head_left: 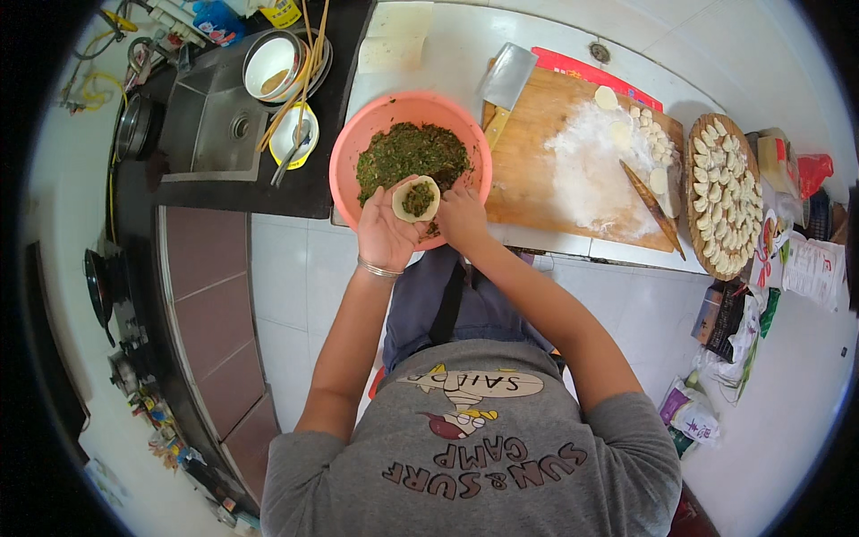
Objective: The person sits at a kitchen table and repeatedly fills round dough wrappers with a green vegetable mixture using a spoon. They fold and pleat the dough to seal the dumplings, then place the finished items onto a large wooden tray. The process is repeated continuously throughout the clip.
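Note:
My left hand (385, 234), palm up with a bangle at the wrist, cradles a round dumpling wrapper (432, 209) with a mound of green filling (416, 198) in its middle. Close beside it, at the near right of the pink basin (351, 139), is my right hand (463, 220). Its fingers are curled and dip toward the basin; whatever they hold is hidden. Chopped dark green filling (412, 150) fills much of the basin, below and beyond both hands.
Right of the basin lies a floured wooden board (528, 170) with a cleaver (510, 76), wrappers, dough pieces and a rolling pin (651, 206). A round tray (696, 215) of dumplings is farther right. At left are a sink (201, 134), stacked bowls (271, 64) and chopsticks (300, 85).

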A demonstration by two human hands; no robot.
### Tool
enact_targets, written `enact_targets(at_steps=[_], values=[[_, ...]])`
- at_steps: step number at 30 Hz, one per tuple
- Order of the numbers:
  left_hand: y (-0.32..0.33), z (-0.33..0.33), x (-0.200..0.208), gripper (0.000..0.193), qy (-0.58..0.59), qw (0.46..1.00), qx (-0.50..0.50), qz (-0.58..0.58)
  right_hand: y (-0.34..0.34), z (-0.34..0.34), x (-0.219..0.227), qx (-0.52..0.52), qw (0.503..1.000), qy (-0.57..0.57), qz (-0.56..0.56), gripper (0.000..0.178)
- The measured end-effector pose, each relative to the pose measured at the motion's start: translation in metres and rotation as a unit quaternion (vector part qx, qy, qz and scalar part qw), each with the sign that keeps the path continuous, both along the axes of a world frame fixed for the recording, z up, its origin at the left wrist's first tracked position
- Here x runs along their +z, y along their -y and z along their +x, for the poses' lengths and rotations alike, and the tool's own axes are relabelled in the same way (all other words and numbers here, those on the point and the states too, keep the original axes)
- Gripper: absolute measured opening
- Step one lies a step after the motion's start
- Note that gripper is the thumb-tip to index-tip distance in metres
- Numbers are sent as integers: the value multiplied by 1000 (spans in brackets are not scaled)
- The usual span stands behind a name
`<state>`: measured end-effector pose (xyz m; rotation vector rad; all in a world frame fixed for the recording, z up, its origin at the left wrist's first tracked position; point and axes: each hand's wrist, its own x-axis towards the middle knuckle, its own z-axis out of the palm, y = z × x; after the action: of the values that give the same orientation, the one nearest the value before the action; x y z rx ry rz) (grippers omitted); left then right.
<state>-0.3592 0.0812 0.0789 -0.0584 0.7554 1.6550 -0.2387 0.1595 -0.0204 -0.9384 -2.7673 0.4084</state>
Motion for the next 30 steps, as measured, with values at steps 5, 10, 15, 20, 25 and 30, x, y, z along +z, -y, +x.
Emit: enact_targets(at_steps=[5,10,15,20,25,30], values=[[-12,19,14,52,24,997,-54,45,-18,55,60,-36,981,-161,-100,9],[-32,61,25,52,14,995,-94,22,-30,121,122,-66,945,-310,-78,18],[-58,124,32,51,57,984,-156,61,-37,185,159,4,950,-312,4,24],[-86,190,47,47,77,963,-246,84,-47,250,160,2,953,-292,85,25],[-108,254,52,46,65,956,-275,76,-58,313,173,-20,950,-285,130,17],[-126,302,54,34,-35,951,-306,10,-70,363,175,-28,946,-291,140,18]])
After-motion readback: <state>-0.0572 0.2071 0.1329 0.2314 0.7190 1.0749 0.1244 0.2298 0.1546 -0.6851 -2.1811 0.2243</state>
